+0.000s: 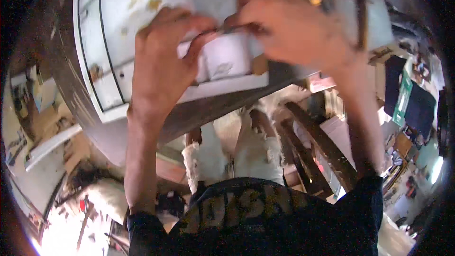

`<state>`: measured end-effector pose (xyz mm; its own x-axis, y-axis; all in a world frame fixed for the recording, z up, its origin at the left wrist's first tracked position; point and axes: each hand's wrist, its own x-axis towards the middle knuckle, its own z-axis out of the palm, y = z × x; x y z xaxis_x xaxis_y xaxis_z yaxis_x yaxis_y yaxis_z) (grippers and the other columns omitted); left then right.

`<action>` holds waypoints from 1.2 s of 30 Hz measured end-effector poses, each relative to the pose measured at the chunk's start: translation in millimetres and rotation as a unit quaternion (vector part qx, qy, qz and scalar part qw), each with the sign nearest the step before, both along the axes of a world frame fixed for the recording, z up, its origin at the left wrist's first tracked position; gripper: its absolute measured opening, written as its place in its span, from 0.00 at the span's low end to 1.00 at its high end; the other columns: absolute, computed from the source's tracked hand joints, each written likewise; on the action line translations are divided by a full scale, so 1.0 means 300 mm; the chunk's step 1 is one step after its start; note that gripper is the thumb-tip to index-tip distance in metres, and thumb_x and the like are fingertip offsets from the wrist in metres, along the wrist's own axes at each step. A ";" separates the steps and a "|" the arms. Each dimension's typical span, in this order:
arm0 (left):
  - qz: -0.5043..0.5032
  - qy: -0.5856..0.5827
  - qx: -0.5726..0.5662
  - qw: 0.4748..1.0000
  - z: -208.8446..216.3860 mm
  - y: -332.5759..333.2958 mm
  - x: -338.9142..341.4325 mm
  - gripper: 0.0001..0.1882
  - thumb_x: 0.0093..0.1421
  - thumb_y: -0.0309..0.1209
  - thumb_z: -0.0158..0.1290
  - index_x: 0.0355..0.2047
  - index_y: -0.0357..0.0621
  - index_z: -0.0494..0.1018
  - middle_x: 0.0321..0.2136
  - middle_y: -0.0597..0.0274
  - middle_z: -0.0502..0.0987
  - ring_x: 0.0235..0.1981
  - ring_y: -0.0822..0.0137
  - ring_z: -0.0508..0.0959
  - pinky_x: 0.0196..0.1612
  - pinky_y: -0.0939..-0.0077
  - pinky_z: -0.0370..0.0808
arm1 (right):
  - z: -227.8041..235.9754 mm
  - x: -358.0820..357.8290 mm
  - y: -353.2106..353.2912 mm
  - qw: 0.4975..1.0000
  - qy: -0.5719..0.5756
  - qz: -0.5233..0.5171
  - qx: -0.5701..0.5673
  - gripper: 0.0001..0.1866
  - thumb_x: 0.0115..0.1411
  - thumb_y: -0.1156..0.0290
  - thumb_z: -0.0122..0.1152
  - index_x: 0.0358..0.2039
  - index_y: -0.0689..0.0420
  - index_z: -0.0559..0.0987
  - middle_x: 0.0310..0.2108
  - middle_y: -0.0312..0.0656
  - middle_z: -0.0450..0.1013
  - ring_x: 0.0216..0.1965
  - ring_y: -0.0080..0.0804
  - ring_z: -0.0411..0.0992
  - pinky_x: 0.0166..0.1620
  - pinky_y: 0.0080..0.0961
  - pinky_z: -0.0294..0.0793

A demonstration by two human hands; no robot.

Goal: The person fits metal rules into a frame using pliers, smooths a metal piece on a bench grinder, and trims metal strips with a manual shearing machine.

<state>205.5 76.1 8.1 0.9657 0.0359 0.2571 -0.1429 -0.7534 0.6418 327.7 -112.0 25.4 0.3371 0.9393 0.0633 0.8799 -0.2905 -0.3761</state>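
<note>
Both of my hands meet over a small white piece with a rounded edge (227, 57), at the near end of a white framed panel (106, 114). My left hand (159, 59) comes in from the left, its thumb and fingers bent together at the piece's upper left. Opposite it, my right hand (294, 33) is closed too, with the fingertips pointing left toward the left thumb. A small dark sliver shows between the fingertips; blur hides what it is. Brownish-yellow spots (154, 4) mark the panel's pale surface.
Under the panel is a dark tabletop (71, 80), its near edge in front of my legs. Brown wooden bars (322, 149) slant below on the right. A green strip (402, 92) lies on dark material among clutter at far right. Bright light enters at lower left.
</note>
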 end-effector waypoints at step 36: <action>-0.116 0.426 -0.652 0.617 0.511 -0.569 -0.604 0.11 0.64 0.28 0.56 0.43 0.32 0.77 0.38 0.56 0.81 0.40 0.67 0.81 0.41 0.74 0.78 | 0.518 -0.952 -0.595 0.647 0.434 -0.414 0.470 0.08 0.53 0.75 0.69 0.23 0.64 0.79 0.29 0.44 0.78 0.33 0.30 0.77 0.39 0.28 0.76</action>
